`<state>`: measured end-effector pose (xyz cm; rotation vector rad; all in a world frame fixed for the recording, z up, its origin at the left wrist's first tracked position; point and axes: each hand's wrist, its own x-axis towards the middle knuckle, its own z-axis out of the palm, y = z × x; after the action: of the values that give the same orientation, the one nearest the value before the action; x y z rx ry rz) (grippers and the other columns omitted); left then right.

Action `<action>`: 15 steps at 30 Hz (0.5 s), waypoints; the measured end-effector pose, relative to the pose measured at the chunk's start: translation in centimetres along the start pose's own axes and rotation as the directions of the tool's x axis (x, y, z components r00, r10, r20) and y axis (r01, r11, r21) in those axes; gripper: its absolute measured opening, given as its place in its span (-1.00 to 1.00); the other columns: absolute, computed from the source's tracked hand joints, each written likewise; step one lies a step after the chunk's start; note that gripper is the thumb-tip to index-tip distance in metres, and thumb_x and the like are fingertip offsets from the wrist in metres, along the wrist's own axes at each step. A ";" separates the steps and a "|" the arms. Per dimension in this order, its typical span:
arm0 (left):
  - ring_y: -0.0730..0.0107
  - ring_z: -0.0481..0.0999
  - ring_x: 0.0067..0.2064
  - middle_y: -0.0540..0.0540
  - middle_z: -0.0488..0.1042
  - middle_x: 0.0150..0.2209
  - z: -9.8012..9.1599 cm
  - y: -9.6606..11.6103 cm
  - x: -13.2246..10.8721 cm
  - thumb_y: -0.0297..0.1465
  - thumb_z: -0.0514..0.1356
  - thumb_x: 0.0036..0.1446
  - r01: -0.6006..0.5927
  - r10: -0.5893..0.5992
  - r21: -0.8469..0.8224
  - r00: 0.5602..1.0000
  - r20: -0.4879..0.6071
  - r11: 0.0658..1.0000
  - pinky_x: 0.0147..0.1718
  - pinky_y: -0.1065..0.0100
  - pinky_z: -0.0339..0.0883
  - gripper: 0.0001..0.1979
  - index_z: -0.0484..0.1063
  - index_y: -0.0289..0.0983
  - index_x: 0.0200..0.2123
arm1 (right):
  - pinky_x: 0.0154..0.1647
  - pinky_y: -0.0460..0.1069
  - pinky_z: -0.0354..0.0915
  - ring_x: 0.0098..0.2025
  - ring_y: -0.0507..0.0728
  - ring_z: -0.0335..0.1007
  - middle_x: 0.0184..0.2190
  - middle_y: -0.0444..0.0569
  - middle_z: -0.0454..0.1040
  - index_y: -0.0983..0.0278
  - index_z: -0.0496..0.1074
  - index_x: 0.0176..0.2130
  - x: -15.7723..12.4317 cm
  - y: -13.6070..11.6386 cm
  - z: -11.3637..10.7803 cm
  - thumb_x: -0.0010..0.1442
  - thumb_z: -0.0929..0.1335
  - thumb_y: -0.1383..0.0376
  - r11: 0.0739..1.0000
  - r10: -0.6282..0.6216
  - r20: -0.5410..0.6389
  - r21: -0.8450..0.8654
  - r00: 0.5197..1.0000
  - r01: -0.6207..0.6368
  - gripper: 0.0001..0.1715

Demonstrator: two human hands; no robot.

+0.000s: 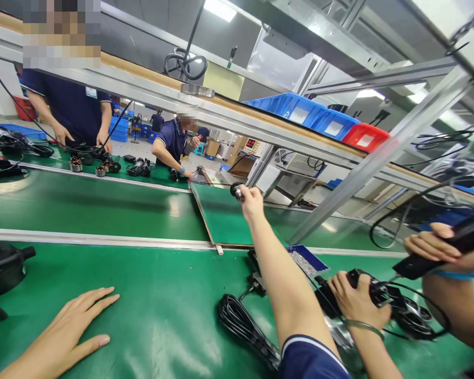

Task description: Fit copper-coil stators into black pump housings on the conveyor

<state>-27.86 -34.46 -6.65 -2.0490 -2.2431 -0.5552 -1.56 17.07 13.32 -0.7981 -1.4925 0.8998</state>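
My left hand point(69, 326) rests flat over the green work surface point(154, 295) at lower left, fingers spread and nothing in it. Stretched far forward, my right hand point(253, 202) pinches a small round black-and-metal part point(236, 191) over a green board point(225, 216); its exact kind is unclear. Beneath my right forearm lies a bundled black cable point(240, 326). A black housing point(2, 263) with a side spout stands at the left edge, beyond my left hand.
At right, a co-worker's hands point(361, 302) hold a black device and a black tool point(446, 247). A blue tray of small metal parts point(306, 260) sits near them. Two people work across the line. Blue bins point(300, 113) and a red bin point(365, 137) stand on the overhead shelf; a slanted metal post point(375, 152) rises at right.
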 end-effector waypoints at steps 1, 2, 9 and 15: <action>0.06 0.40 0.33 0.03 0.25 0.40 0.0 0.0 0.0 0.09 0.16 0.32 0.018 -0.017 -0.021 0.999 0.029 1.000 0.19 0.00 0.43 -0.38 0.26 0.21 0.41 | -0.35 -0.09 0.28 -0.39 -0.02 0.30 -0.44 -0.17 0.27 0.24 0.02 -0.36 0.3 -1.8 -0.1 0.12 0.44 -0.13 0.998 -0.046 0.012 0.047 0.999 0.046 -0.33; 0.05 0.36 0.36 0.04 0.22 0.42 0.0 0.0 0.1 0.10 0.14 0.33 0.039 -0.036 -0.045 0.997 0.067 0.998 0.23 -0.02 0.38 -0.37 0.26 0.20 0.41 | -0.31 -0.09 0.32 -0.32 0.00 0.37 -0.38 -0.13 0.33 0.24 0.03 -0.35 0.5 -3.6 -0.1 0.03 0.47 -0.16 0.992 -0.095 0.027 0.088 0.995 0.093 -0.29; 0.02 0.15 0.47 -0.01 0.12 0.47 -2.2 1.3 1.3 0.19 0.05 0.33 0.159 -0.103 -0.178 0.952 0.288 0.971 0.40 -0.08 0.11 -0.28 0.25 0.06 0.44 | 0.27 0.13 0.28 0.26 0.20 0.38 0.24 0.22 0.38 0.24 0.18 -0.36 -4.2 -17.1 -1.9 -0.04 0.59 0.05 0.825 -0.551 0.014 0.158 0.835 0.542 -0.39; -0.04 0.16 0.45 -0.15 0.20 0.43 -3.4 2.6 1.9 0.13 0.07 0.32 0.198 -0.118 -0.304 0.957 0.264 0.932 0.40 -0.10 0.05 -0.25 0.30 -0.14 0.42 | 0.37 0.22 0.33 0.41 0.27 0.20 0.09 0.01 0.44 0.09 0.38 -0.25 -19.2 -24.9 -5.5 0.13 0.57 0.03 0.642 -0.749 -0.200 0.018 0.632 0.767 -0.61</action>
<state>-26.25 -33.52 -2.36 -2.1999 -2.6330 -0.7780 6.16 -10.95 26.45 -0.0959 -1.4145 0.2344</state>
